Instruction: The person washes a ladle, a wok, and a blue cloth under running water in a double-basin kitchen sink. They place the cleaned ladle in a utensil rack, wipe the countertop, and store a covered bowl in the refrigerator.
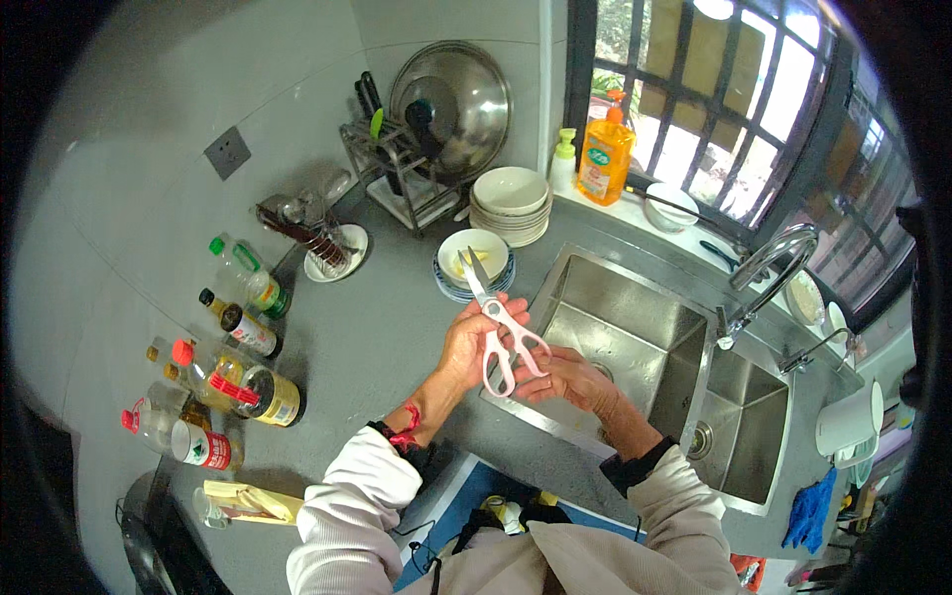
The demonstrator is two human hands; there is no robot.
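Note:
A pair of kitchen scissors (515,332) with pink handles is held over the counter beside the sink. The steel blades, slightly parted, point away from me. My left hand (470,343) grips the scissors around the pivot, its thumb across the top. At the handle loops, the fingers of my right hand (576,383) lie around the right loop and are partly hidden by it. Beyond the blade tips, a white bowl (451,251) with pale yellow pieces in it rests on a stack of blue-rimmed plates (444,286).
The double steel sink (703,394) with a faucet (773,275) is at right. Several bottles (253,331) line the left wall. Behind are stacked white dishes (512,192), a knife rack (401,175) and a pan lid (476,97). An orange soap bottle (605,160) stands on the windowsill.

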